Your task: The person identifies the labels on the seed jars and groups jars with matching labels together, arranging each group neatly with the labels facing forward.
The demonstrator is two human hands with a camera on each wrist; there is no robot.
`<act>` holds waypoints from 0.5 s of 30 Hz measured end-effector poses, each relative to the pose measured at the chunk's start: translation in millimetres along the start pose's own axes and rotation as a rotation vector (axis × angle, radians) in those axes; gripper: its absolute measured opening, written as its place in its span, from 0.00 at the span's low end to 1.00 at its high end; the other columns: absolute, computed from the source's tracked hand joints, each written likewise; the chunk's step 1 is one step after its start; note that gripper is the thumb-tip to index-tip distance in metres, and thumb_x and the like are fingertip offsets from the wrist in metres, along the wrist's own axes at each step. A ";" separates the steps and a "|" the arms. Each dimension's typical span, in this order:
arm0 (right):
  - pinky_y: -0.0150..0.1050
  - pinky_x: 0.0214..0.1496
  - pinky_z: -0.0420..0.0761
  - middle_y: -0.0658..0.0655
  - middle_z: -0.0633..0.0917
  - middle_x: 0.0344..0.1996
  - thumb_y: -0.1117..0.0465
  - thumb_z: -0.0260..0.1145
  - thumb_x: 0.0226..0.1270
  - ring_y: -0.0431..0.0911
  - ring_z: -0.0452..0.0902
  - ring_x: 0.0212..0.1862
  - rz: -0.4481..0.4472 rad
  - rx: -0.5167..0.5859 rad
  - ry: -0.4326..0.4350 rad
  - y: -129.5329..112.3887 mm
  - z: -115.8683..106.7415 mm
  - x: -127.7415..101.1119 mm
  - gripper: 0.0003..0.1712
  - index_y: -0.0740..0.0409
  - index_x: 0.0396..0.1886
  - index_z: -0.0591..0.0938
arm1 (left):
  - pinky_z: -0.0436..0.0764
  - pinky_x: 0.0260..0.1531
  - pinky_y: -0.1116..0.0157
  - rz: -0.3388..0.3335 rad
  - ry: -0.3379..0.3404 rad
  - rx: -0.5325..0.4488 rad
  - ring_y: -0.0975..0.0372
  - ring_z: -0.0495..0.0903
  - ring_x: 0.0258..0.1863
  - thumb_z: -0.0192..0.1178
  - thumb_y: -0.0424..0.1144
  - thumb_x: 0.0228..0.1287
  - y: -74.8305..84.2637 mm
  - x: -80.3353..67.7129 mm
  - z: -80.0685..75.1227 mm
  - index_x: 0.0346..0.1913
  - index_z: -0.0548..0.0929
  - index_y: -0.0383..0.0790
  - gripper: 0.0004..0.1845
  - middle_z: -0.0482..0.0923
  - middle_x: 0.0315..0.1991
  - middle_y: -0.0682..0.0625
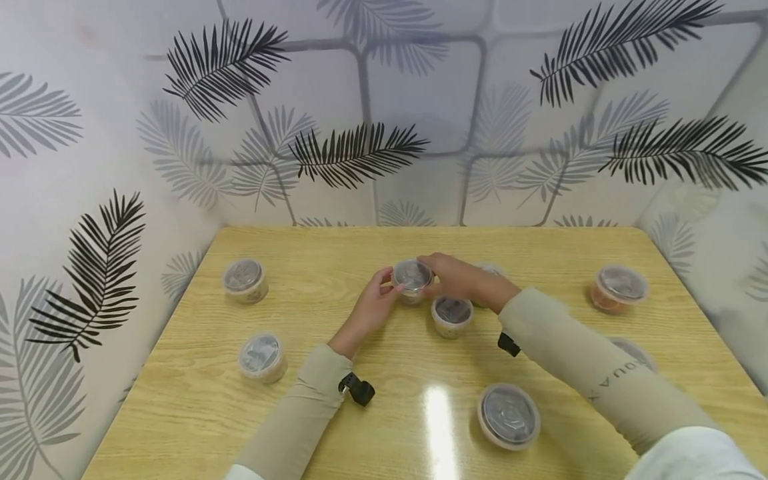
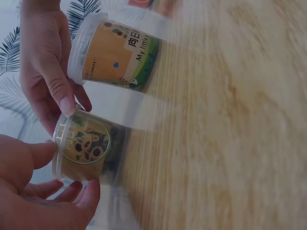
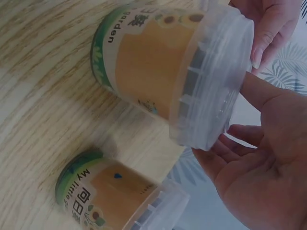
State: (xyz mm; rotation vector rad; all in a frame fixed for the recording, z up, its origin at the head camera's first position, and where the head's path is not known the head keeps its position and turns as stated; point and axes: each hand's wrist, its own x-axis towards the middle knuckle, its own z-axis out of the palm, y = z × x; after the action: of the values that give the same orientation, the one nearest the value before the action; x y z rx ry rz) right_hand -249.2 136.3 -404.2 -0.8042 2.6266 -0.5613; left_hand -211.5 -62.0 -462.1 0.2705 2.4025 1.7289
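Note:
Both hands are at one clear lidded plastic cup (image 1: pixel 412 277) with a sunflower label, upright at the far middle of the table. My left hand (image 1: pixel 373 307) grips its left side, thumb and fingers around it in the left wrist view. My right hand (image 1: pixel 459 277) holds the rim from the right, its thumb at the lid's edge and its other fingers partly hidden. A second lidded cup (image 1: pixel 451 317), labelled "My little garden" (image 2: pixel 117 52), stands just in front, below the right hand. A lidded cup (image 3: pixel 153 62) looms large in the right wrist view.
Another cup (image 1: pixel 492 269) is partly hidden behind the right hand. Two cups stand left, one far (image 1: pixel 245 280), one nearer (image 1: pixel 263 358). A cup (image 1: pixel 509 417) sits near the front; an orange one (image 1: pixel 618 289) stands far right, and one (image 1: pixel 635 352) is partly behind the right sleeve.

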 end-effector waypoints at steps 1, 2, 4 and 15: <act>0.50 0.59 0.69 0.68 0.67 0.62 0.51 0.66 0.62 0.57 0.67 0.59 -0.002 -0.005 0.004 -0.5 0.3 0.8 0.45 0.69 0.69 0.56 | 0.69 0.57 0.54 0.002 0.004 0.003 0.50 0.66 0.60 0.51 0.44 0.70 -0.9 0.3 -0.1 0.70 0.57 0.36 0.30 0.61 0.64 0.40; 0.50 0.57 0.70 0.69 0.67 0.61 0.51 0.66 0.61 0.57 0.68 0.58 -0.006 -0.012 0.011 -1.0 0.5 1.4 0.45 0.69 0.69 0.56 | 0.69 0.57 0.55 0.005 0.010 0.004 0.50 0.67 0.60 0.51 0.44 0.70 -1.4 0.4 -0.3 0.69 0.57 0.36 0.30 0.62 0.64 0.41; 0.49 0.54 0.72 0.68 0.68 0.60 0.51 0.67 0.60 0.56 0.70 0.55 -0.006 -0.005 0.028 -1.9 0.5 2.3 0.46 0.68 0.69 0.57 | 0.70 0.56 0.56 0.014 0.022 0.002 0.51 0.68 0.59 0.52 0.44 0.70 -1.0 -0.1 -1.7 0.69 0.57 0.36 0.30 0.63 0.63 0.42; 0.44 0.56 0.74 0.56 0.64 0.66 0.45 0.67 0.58 0.50 0.69 0.59 -0.069 0.370 0.136 -18.7 -28.1 -20.7 0.46 0.56 0.71 0.58 | 0.73 0.53 0.60 0.146 0.117 -0.075 0.57 0.70 0.54 0.54 0.52 0.66 38.5 -19.3 -19.8 0.67 0.63 0.38 0.32 0.69 0.56 0.46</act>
State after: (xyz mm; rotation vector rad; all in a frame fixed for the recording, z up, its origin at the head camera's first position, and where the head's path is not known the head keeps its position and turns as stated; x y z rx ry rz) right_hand -236.3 141.8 -367.2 -0.7615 2.5044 -1.1166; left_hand -195.7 -72.9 -418.7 0.3516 2.4471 1.9440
